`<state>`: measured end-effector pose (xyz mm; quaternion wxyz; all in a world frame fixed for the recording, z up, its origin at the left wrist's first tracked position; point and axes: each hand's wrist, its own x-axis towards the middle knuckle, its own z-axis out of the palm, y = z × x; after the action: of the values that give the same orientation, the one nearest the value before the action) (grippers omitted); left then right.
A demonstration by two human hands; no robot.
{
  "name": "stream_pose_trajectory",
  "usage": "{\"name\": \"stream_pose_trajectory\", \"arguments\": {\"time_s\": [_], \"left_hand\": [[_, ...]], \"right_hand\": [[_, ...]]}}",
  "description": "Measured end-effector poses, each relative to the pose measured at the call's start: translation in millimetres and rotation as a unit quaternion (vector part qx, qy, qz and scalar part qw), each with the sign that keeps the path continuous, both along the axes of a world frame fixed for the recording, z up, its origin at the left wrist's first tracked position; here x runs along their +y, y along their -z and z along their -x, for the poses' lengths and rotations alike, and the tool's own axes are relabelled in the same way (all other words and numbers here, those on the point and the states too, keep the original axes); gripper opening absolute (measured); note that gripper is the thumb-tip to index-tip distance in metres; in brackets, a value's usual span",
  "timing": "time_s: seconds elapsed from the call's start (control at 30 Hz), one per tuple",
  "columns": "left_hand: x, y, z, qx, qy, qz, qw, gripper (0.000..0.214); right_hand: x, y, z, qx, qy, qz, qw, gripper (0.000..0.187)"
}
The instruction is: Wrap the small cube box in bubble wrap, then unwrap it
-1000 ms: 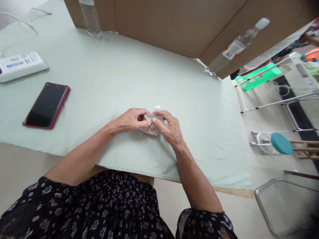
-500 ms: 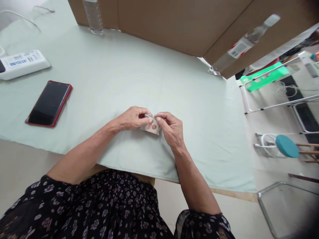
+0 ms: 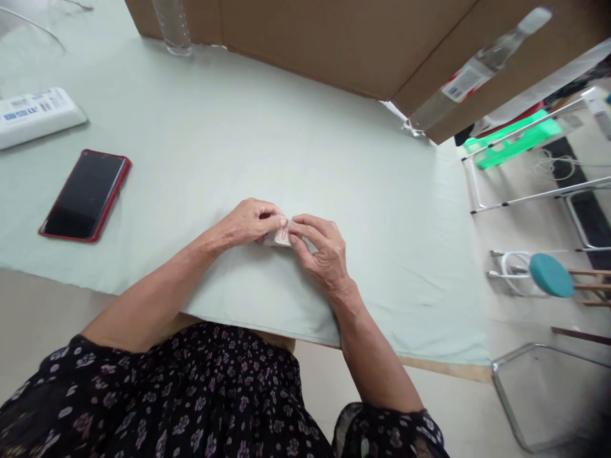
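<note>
A small beige packet with red print (image 3: 282, 237) is between my hands, low over the cloth-covered table (image 3: 229, 146). Its exact kind is unclear, and fingers hide much of it. My left hand (image 3: 251, 221) pinches the left and upper part, thumb over the front. At the right edge, my right hand (image 3: 322, 245) grips it between thumb and fingertips. Both hands are close together, their fingertips almost meeting at the top of the packet.
A phone in a red case (image 3: 84, 196) and a white power strip (image 3: 41, 117) lie to the left. Behind stand cardboard panels (image 3: 310, 48), a clear bottle (image 3: 172, 25) and a tilted labelled bottle (image 3: 470, 79). A teal-topped stool (image 3: 551, 275) is on the floor at right.
The packet's printed face shows less now and its lower corner no longer hangs down. My right fingers have moved left over its edge. The view has shifted slightly.
</note>
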<state>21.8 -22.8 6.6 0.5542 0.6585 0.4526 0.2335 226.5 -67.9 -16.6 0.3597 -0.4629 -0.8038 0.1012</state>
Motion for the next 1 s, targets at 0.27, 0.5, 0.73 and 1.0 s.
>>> {"name": "stream_pose_trajectory", "arguments": {"time_s": [0.27,0.5,0.73,1.0], "left_hand": [[1,0.8,-1,0.048,-0.041,-0.108,0.992,0.03],[2,-0.1,0,0.037,-0.033,-0.061,0.997,0.029],[3,2.1,0,0.028,-0.043,-0.051,0.997,0.027],[3,0.7,1,0.035,-0.034,-0.056,0.997,0.028]], "right_hand": [[-2,-1.3,2,-0.088,0.0,-0.042,0.995,0.016],[-2,5.0,7,-0.058,0.005,-0.047,0.997,0.019],[-2,3.3,10,-0.05,0.01,-0.032,0.998,0.019],[-2,5.8,6,-0.035,0.007,-0.014,0.999,0.026]]}}
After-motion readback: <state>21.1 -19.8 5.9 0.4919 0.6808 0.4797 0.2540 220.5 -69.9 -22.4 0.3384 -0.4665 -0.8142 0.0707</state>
